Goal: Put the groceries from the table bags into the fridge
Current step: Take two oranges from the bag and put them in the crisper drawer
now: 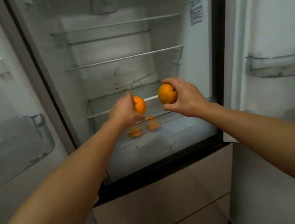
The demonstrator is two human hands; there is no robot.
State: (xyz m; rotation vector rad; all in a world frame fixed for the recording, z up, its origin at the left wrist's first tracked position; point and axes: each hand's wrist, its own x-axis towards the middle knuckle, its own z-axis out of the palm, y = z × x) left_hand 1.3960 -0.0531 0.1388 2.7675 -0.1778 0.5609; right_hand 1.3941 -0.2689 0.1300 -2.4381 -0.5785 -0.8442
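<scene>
Arms: both reach forward from the bottom edge of the frame toward the open fridge (217,62), the sleeve a red patch at lower left.
Left hand (124,111): just left of frame centre, fingers and thumb curled round the left orange (140,105), which shows on the hand's right side.
Right hand (187,97): right of centre and a little higher, fingers over the top and thumb under the right orange (166,93), gripping it firmly.
Gap: the two fruits are near each other but apart.
Long axis: none to speak of, as both fruits are round.
Bottom compartment (180,126): below and just beyond the hands, with stored oranges (153,125) in its left part, blurred behind clear plastic.
Deciding relation: the stored fruit sits directly under the left hand, so that hand looks nearer to the drop point; the right must come down and leftward.
Lowest glass shelf (103,106): behind the left hand, at about the same height in the frame.
Upper shelves (123,59): farther back, toward the top of the frame, nothing visible on them.
</scene>
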